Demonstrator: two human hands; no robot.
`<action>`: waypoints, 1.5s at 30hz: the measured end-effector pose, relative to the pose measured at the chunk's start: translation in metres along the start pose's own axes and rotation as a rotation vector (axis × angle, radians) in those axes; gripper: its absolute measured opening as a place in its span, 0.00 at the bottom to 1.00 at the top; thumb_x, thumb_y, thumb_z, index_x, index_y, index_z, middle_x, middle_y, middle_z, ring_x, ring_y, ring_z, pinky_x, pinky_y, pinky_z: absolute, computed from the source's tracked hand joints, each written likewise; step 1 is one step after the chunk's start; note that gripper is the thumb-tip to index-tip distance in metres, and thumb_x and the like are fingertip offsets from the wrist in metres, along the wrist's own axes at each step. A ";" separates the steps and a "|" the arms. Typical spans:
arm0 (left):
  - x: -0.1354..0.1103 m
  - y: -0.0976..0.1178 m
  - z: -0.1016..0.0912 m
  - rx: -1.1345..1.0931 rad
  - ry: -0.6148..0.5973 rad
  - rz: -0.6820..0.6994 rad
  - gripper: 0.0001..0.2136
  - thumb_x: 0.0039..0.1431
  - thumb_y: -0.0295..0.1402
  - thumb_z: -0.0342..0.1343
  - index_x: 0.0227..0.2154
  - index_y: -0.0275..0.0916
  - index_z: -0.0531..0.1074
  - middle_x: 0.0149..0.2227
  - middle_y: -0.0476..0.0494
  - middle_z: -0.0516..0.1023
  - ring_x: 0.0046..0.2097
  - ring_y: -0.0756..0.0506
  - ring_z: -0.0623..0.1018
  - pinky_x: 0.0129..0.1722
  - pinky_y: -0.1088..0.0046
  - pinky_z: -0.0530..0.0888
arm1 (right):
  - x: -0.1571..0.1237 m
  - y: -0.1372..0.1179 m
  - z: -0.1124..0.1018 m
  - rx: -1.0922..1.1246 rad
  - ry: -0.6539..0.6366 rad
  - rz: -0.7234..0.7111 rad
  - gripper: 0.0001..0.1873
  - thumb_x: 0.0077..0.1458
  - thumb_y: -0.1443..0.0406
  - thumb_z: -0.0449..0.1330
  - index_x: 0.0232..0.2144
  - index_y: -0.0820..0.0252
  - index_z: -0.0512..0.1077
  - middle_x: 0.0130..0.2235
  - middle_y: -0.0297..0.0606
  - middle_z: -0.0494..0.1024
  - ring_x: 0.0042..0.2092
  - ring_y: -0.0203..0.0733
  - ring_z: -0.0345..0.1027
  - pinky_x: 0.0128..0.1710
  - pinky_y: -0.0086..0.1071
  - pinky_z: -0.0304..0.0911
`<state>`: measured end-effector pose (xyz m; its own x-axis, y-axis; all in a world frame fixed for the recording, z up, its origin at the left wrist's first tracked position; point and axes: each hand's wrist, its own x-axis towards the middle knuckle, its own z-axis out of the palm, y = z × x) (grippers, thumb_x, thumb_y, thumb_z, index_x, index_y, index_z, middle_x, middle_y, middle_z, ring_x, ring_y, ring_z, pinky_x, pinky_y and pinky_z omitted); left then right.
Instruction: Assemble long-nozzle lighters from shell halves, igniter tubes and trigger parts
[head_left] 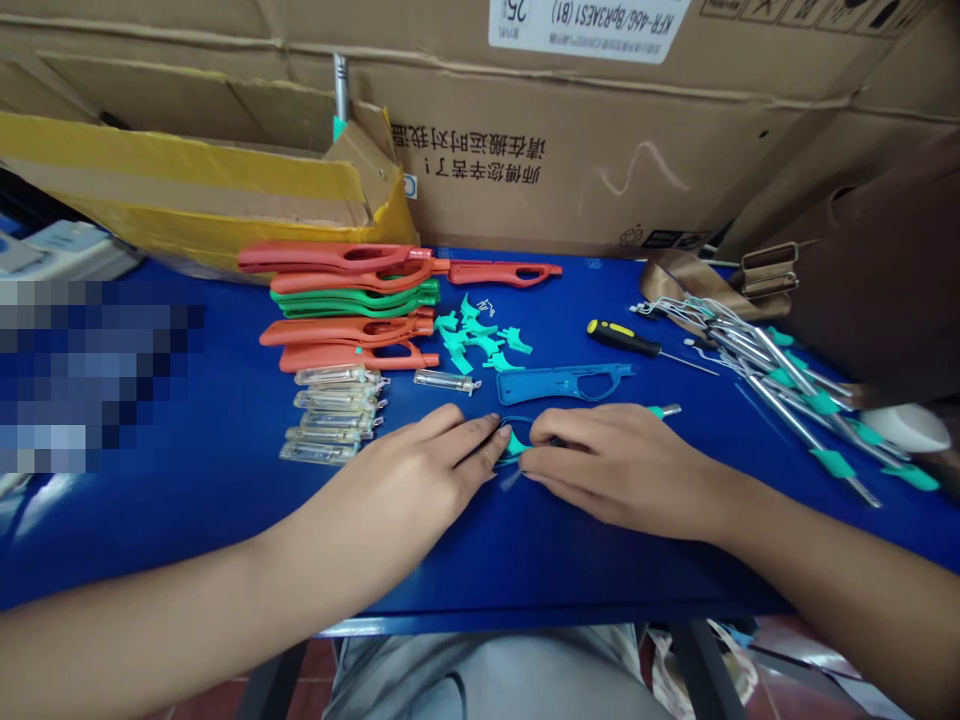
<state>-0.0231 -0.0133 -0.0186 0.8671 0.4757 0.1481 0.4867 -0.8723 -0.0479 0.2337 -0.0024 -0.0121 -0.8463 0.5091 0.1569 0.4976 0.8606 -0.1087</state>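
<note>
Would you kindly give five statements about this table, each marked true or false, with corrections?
1. The left hand and right hand flank a small teal piece. True.
2. The screwdriver lies left of the green casings. False: it lies right of them.
3. A blue casing half lies on the table, just beyond the hands. True.
4. The pile of metal rods is at the far left. False: it is on the right.
5. The clear containers lie nearer the table's front edge than the green casings. True.

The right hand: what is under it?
Beside the right hand, a blue loop and teal trigger show on one side, a metal tube tip on the other. Anything directly underneath is covered.
</note>
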 end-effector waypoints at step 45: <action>0.000 -0.013 0.004 -0.257 0.228 -0.038 0.09 0.69 0.27 0.52 0.47 0.35 0.75 0.49 0.39 0.80 0.49 0.40 0.80 0.46 0.61 0.81 | -0.006 0.000 -0.009 0.242 0.031 0.226 0.10 0.68 0.65 0.55 0.40 0.55 0.78 0.38 0.30 0.80 0.33 0.32 0.73 0.30 0.28 0.59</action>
<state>-0.0288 -0.0015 -0.0219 0.7884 0.4965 0.3631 0.4506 -0.8680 0.2085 0.2406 -0.0051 -0.0046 -0.7113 0.6904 0.1318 0.6093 0.6992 -0.3740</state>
